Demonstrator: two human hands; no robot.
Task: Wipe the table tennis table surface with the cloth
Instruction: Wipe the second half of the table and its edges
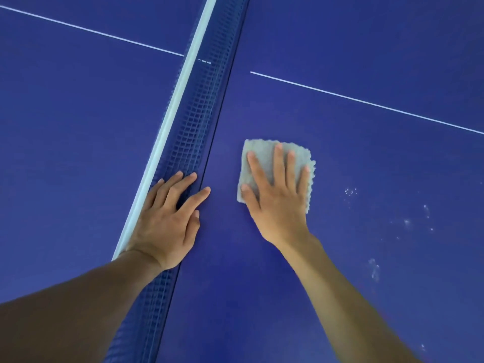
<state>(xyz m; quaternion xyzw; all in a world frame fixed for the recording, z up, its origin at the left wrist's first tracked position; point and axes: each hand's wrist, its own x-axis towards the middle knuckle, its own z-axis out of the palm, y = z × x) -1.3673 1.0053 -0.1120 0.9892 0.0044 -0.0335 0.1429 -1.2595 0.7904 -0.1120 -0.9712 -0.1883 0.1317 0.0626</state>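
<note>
Two bare hands work the dark blue table tennis table surface (366,61) close to its blue mesh net (199,121). The right hand (277,195) lies flat, fingers straight and spread, pressing down on a small square grey cloth (262,149); nothing is curled round it. The cloth sits on the right half of the table, just beside the net and short of the thin white centre line (366,102). The left hand (167,221) is likewise spread and relaxed. It leans on the net's white top tape (180,82) and the mesh, holding nothing and apparently tilting the net away from the cloth.

To the right of the cloth lie pale white specks and smears (351,192) — dust, dried drops or glare, I cannot tell which. They look like the work left on this half.

To wipe well, I judge the palm should bear evenly so the whole cloth stays in contact, with overlapping strokes carried from the net outward across those marks. The strip along the net's foot needs care — spread fingers could snag the mesh, and a bunched cloth would skip patches.
</note>
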